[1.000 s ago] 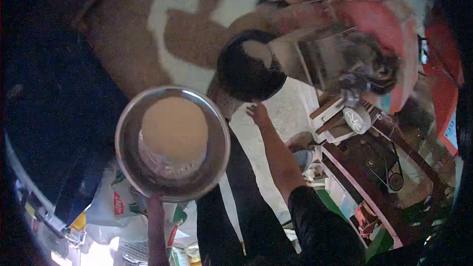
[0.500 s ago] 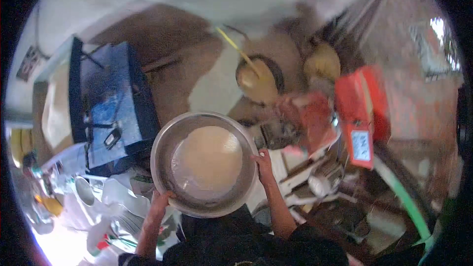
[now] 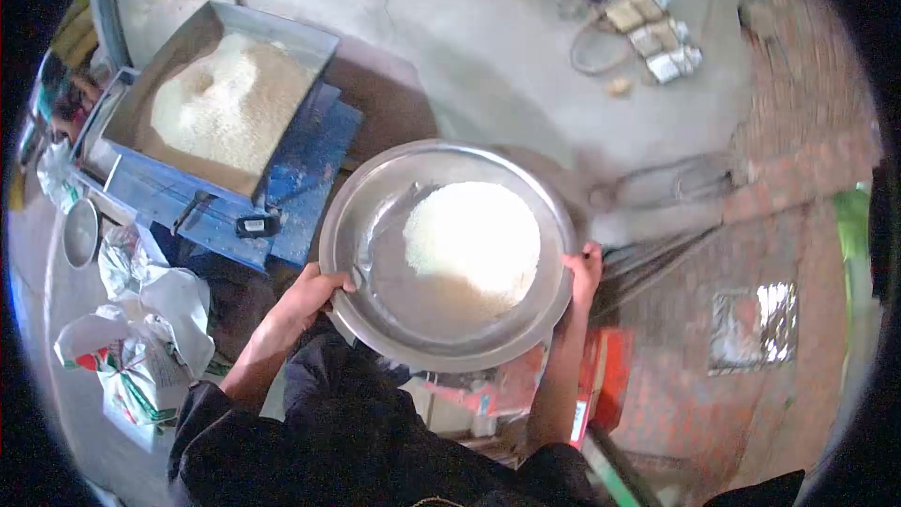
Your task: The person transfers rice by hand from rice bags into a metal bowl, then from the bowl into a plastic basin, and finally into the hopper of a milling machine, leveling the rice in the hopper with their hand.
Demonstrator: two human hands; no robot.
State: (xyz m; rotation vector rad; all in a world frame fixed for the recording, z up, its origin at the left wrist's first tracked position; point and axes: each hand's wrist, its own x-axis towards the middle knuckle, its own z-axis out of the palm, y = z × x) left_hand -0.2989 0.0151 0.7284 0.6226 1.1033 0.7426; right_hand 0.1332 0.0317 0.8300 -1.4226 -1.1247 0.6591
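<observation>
A wide metal basin (image 3: 375, 235) is held up in front of my body, tilted slightly. Pale, fine grain (image 3: 479, 239), perhaps rice, lies heaped toward its right side. My left hand (image 3: 317, 291) grips the rim at the lower left, thumb over the edge. On the opposite side, my right hand (image 3: 585, 272) is closed around the rim; some of its fingers are hidden beneath. To the left of the basin stands a square metal hopper (image 3: 314, 42) with more pale grain (image 3: 221, 108) inside.
Blue machine framework (image 3: 324, 141) supports the hopper. White printed sacks (image 3: 141, 357) and a metal bowl (image 3: 82, 233) are at the left. A red machine part (image 3: 610, 376) stands below my right forearm. Switch boxes (image 3: 648, 28) are on the wall at the upper right.
My view has swung left, bringing the hopper and its grain into clear sight. Both hands still hold the basin, which now appears higher and farther right.
</observation>
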